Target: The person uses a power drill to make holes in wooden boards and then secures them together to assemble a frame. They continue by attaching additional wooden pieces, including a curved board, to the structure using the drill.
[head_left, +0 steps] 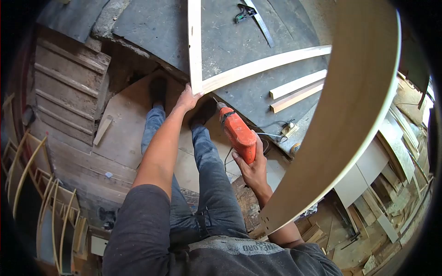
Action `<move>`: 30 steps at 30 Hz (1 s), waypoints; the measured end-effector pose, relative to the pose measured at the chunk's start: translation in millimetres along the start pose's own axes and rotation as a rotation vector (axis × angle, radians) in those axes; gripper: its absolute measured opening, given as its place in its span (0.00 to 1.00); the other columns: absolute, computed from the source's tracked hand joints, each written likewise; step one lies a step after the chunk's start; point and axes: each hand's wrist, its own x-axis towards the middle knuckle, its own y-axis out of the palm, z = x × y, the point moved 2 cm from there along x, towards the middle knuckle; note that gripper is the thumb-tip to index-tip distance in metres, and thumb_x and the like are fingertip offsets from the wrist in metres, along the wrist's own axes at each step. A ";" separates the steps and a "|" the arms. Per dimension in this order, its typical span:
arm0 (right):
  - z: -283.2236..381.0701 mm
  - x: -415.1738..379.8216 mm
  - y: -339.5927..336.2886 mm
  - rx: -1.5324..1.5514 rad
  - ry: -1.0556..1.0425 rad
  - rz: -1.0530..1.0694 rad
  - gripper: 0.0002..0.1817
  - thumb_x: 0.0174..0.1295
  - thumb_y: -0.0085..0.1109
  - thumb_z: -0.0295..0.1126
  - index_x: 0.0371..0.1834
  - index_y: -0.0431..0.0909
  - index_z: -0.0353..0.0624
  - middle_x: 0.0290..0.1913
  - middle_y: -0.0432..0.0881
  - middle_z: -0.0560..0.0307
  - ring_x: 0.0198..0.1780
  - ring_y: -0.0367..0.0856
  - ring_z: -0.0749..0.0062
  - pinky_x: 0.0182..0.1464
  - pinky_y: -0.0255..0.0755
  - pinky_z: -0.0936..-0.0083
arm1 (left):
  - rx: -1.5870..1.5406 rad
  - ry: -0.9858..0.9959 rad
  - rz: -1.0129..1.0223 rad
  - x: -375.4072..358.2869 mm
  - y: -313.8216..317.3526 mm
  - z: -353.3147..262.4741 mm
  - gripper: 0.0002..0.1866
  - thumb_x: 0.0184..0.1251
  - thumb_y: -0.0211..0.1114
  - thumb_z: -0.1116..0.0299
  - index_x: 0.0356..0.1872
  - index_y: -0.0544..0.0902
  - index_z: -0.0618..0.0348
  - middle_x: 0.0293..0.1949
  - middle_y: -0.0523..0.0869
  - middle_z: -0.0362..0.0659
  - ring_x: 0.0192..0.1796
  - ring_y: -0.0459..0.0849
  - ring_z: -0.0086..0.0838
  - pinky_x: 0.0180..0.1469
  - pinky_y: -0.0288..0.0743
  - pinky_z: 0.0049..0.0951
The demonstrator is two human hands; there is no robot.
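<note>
My left hand [186,100] is closed on the near corner of a wooden frame [196,60], where two pale strips meet at the edge of a dark work surface [235,43]. In my right hand [253,168] is an orange power drill [239,133], held by its handle. The drill bit points up and left, a little to the right of the frame's corner and apart from it. My right forearm is partly hidden behind a large curved panel's brim.
A combination square [260,24] and two short wooden strips [297,91] lie on the surface. The large curved panel [340,106] stands at the right. A power socket with cords [290,128] sits near the edge. Wood scraps cover the floor at the lower right.
</note>
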 end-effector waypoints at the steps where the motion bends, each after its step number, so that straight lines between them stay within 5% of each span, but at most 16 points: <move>1: 0.3 -1.3 -2.3 -0.007 -0.032 -0.003 0.41 0.62 0.71 0.32 0.75 0.57 0.38 0.63 0.78 0.45 0.64 0.77 0.65 0.65 0.69 0.67 | 0.008 -0.010 -0.002 -1.8 -0.4 -0.7 0.40 0.67 0.66 0.50 0.70 0.60 0.64 0.60 0.78 0.66 0.64 0.76 0.58 0.65 0.69 0.47; 11: 1.6 -1.2 -5.3 0.037 -0.129 -0.014 0.40 0.62 0.71 0.30 0.75 0.58 0.38 0.63 0.78 0.46 0.63 0.76 0.66 0.65 0.69 0.69 | -0.039 -0.044 -0.020 -4.1 1.0 -0.4 0.39 0.67 0.66 0.53 0.72 0.59 0.60 0.62 0.77 0.64 0.66 0.75 0.56 0.67 0.69 0.48; 13: 6.5 -1.7 -6.4 0.074 -0.015 0.022 0.44 0.60 0.73 0.38 0.76 0.56 0.43 0.62 0.79 0.41 0.63 0.79 0.50 0.63 0.73 0.61 | -0.069 -0.030 -0.022 -4.4 2.0 2.0 0.39 0.67 0.66 0.53 0.72 0.59 0.60 0.63 0.77 0.63 0.67 0.74 0.56 0.68 0.69 0.48; 18: 2.1 0.2 -1.3 0.103 -0.134 0.036 0.43 0.61 0.71 0.31 0.76 0.55 0.40 0.62 0.79 0.40 0.62 0.80 0.58 0.62 0.74 0.63 | -0.083 -0.016 0.015 -5.2 -0.5 4.8 0.40 0.69 0.64 0.50 0.73 0.57 0.63 0.64 0.75 0.63 0.68 0.74 0.53 0.69 0.67 0.44; 30: 6.0 7.4 3.2 0.098 -0.143 0.060 0.42 0.62 0.70 0.30 0.76 0.55 0.39 0.63 0.78 0.40 0.63 0.79 0.59 0.63 0.72 0.65 | -0.110 -0.042 0.106 0.4 -11.3 11.1 0.43 0.65 0.70 0.53 0.73 0.59 0.64 0.67 0.73 0.62 0.71 0.72 0.49 0.71 0.64 0.41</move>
